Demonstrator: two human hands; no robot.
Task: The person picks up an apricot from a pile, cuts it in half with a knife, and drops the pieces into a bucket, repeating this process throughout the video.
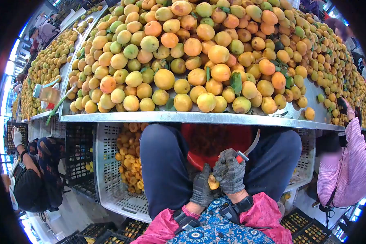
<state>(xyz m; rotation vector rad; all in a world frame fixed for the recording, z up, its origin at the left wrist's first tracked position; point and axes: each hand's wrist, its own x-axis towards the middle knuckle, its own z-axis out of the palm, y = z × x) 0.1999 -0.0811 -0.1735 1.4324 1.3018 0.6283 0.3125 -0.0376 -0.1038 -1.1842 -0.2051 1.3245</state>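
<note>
Head view, the only view.

- Left hand (201, 187): dark knit glove, fingers curled shut around a small yellow fruit (212, 181), gripping it from its left side. The fruit sits between the two hands, low in the lap and just above the wrists.
- Right hand (230, 171): grey knit glove, closed on a knife (248, 149). A red part of the handle shows at the top of the fist, and the thin curved blade rises up and to the right. The gloved fingers also press on the right side of the fruit, so the two hands touch around it.
- Red basin (215, 142): just beyond the hands, between the person's knees in dark trousers. Contents too dim to tell.
- Table (191, 118): metal edge runs across above the hands and basin. It carries a fruit heap (191, 53) in yellow, orange and green with a few leaves.
- White crate (110, 175): left of the left hand, under the table, with orange fruit pieces (130, 158) inside.
- Far left of the hands: a seated person (36, 175) in dark clothes with one white glove.
- Far right: another person's pink checked sleeve (345, 171).
- On the table's left end: a plastic bottle (49, 93).
</note>
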